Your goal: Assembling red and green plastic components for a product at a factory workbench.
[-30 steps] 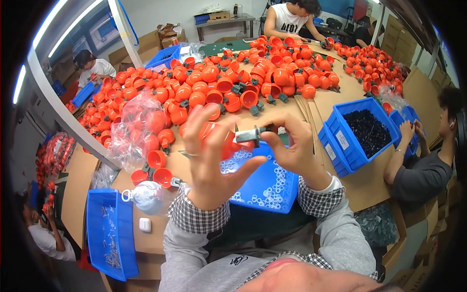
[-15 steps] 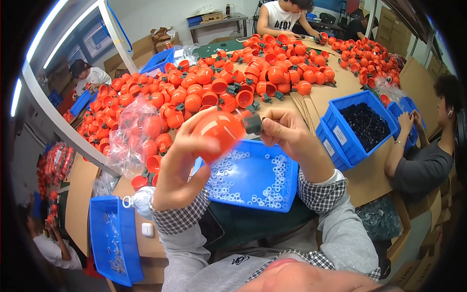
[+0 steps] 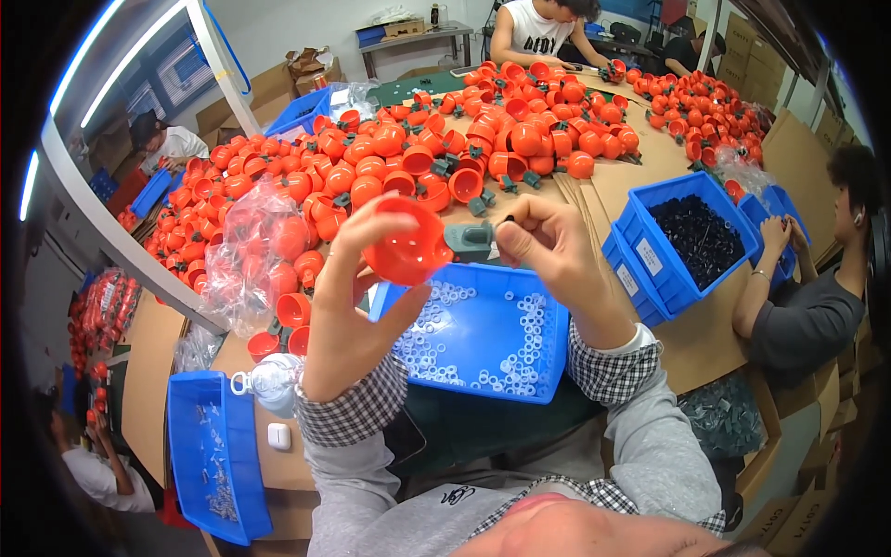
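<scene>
My left hand [image 3: 342, 302] grips a red plastic cup [image 3: 405, 246] by its sides, its open mouth turned partly toward me. A dark green fitting [image 3: 469, 239] sticks out from the cup's right side, pointing to my right hand. The fingertips of my right hand [image 3: 549, 246] are pinched together just beyond the fitting's end. A small black piece [image 3: 508, 220] shows at those fingertips; its shape is too small to make out. Below both hands lies a blue tray [image 3: 464, 330] holding many small translucent white rings.
A large heap of red cups [image 3: 371, 167] covers the far table. Right stands a blue bin [image 3: 682, 290] of small black parts, beside a co-worker [image 3: 807, 306]. Left are a clear bottle [image 3: 277, 382], a white case [image 3: 279, 436] and a blue bin [image 3: 186, 464] with clear pieces.
The cup has turned in my left hand: its rounded outside faced me before, and now its hollow inside shows. The left fingers have shifted around it; my right hand has drawn slightly back from the fitting.
</scene>
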### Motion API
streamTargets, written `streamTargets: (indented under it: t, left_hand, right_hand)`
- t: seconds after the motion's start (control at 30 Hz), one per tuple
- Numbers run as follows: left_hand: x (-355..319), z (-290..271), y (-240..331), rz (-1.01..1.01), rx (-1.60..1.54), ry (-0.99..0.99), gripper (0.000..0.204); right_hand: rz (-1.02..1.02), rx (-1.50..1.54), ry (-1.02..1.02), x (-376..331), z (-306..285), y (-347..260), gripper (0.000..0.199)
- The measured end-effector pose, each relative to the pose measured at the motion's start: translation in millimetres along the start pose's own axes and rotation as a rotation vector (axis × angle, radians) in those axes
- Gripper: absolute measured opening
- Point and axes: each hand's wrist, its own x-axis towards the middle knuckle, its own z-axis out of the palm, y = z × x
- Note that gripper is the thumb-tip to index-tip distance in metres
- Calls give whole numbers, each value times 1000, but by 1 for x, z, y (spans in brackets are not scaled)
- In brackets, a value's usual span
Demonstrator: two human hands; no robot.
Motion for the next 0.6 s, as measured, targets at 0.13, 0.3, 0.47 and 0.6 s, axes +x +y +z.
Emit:
streamTargets:
  t: [0.13, 0.3, 0.47, 0.6]
  left_hand:
    - [1, -10, 3, 208, -432, -12, 34]
    - [3, -24, -4, -643, -127, -221, 57]
    - [-2, -9, 11, -45, -29, 17, 40]
    - [3, -19, -3, 463, 96, -91, 34]
  right_hand:
    - [-8, 163, -108, 0, 1, -1, 15]
    - [-391, -436, 41, -7, 14, 3, 14]
    - [-109, -86, -5, -2, 1, -1, 16]
    - [47, 88, -45, 3, -3, -5, 18]
